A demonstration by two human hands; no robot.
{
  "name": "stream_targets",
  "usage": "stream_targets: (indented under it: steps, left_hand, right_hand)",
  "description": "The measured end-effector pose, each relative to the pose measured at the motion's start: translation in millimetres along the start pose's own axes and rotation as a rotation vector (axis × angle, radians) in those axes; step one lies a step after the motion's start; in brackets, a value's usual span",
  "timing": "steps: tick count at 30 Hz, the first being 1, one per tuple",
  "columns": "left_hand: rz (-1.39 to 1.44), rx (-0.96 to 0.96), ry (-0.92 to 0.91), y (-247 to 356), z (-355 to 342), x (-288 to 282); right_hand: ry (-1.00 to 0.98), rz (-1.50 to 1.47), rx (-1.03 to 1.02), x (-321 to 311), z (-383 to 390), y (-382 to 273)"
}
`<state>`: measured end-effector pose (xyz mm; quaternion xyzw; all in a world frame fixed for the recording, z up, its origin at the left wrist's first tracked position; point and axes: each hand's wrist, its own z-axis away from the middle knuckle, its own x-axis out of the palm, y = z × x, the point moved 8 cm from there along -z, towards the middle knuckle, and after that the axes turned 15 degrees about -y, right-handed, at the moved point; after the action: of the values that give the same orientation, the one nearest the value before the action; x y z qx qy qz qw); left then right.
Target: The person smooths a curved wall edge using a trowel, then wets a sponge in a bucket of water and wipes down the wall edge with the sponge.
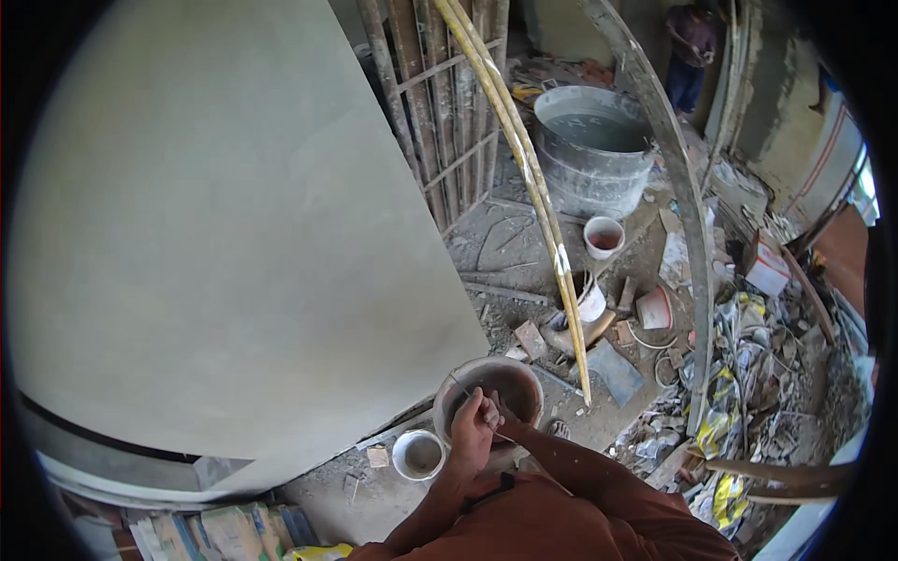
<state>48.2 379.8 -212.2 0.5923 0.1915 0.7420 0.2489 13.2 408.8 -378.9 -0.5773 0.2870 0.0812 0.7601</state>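
A round basin (536,400), grey with a worn rim, is right in front of my body. My left hand (475,421) is over its near left part, with the fingers curled closed. A thin, light line runs by these fingers, too fine to name. Just to the right, my right hand (502,411) reaches down into the basin, close beside the left one. Its fingers are mostly hidden, so what they hold, if anything, does not show. A small white bucket (418,455) with greyish contents stands left of the basin.
A smooth plastered wall (234,215) fills the left. Yellow poles (533,178) and a curved grey plank (687,187) cross the middle. Beyond are a metal drum of water (594,173), a white bucket (603,237) and a person (690,56). Rubble and sacks (748,374) cover the right.
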Motion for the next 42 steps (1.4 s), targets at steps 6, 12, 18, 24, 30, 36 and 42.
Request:
stream_targets:
  steps: [6, 12, 18, 24, 30, 36, 42]
  left_hand:
    - [-0.018, 0.136, 0.108, -15, 7, 16]
    - [0.111, 0.261, 0.146, -6, -2, 35]
    - [0.134, 0.266, 0.262, -11, -18, 19]
    - [0.133, 0.299, 0.406, -4, 1, -12]
    - [0.086, 0.294, 0.565, -11, 9, -42]
    - [0.074, 0.319, 0.884, -32, 24, -68]
    - [0.037, 0.365, 0.964, -57, 14, -110]
  right_hand:
    - [-0.133, 0.438, 0.111, -53, 32, -36]
    - [-0.179, -0.664, 0.165, -91, 19, -32]
    - [-0.030, -1.144, -0.015, -96, 16, -5]
    - [-0.069, -1.062, 0.059, -86, 6, -9]
    - [-0.189, -1.213, 0.142, -63, -15, 11]
    - [-0.050, -2.077, -0.054, -92, 10, 99]
    - [0.248, -1.237, 0.658, -67, 13, 272]
